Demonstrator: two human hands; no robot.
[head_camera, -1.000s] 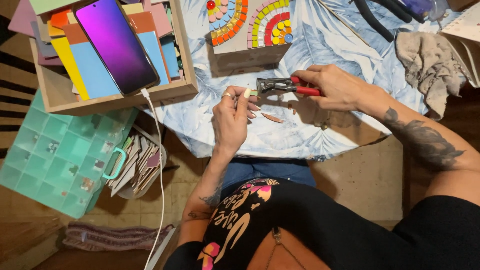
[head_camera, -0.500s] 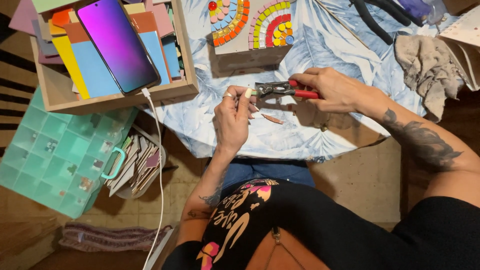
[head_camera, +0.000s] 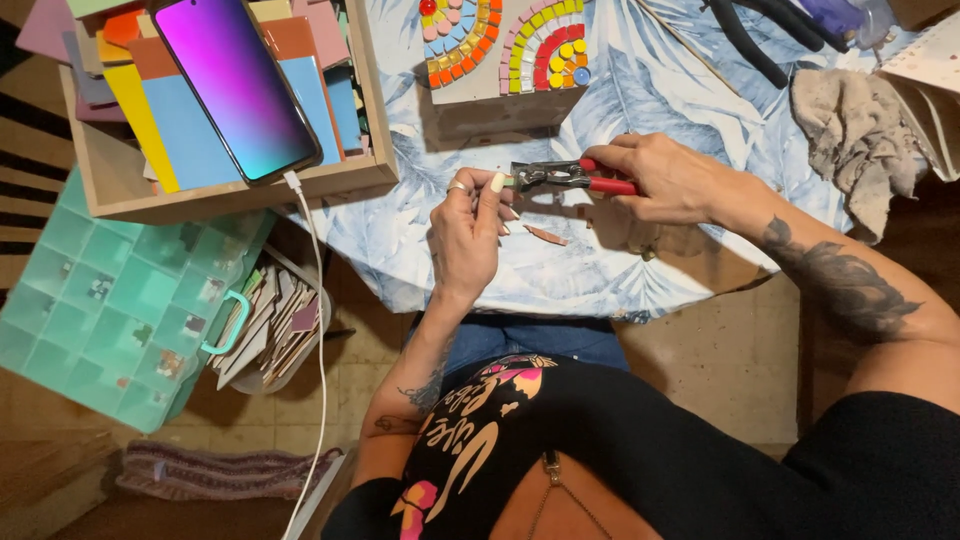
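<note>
- Head view, desk (head_camera: 640, 260): round, blue leaf-print cloth, unmoved since a second ago. No real scene change, just small hand adjustments.
- One teal compartment box (head_camera: 110, 310) left of the desk, off its edge, with small bits in some cells.
- One wooden tray (head_camera: 375, 120) at the desk's upper left, holding flat coloured sheets (count not clear), with one phone (head_camera: 235, 85) lying on top, cable plugged in and hanging down.
- One mosaic panel (head_camera: 500, 45) at top centre, two rainbow arcs of small tiles, partly filled.
- One beige rag (head_camera: 855, 125) at right. Dark tool handles at the top edge, count unclear.
- Right hand (head_camera: 670, 180): fingers clenched on the red handles of the one pair of tile nippers (head_camera: 560, 177). Compared with a second ago, the nippers sit slightly higher and closer to level.
- Left hand (head_camera: 465, 235): fingers pinched on a tiny tile piece (head_camera: 509, 183) held right at the nipper head, touching it. Same pinch as half a second ago, so the piece looks uncut.
- One brown shard (head_camera: 546, 235) on the cloth just below the nippers; a paler sliver sits beside the left hand.
</note>
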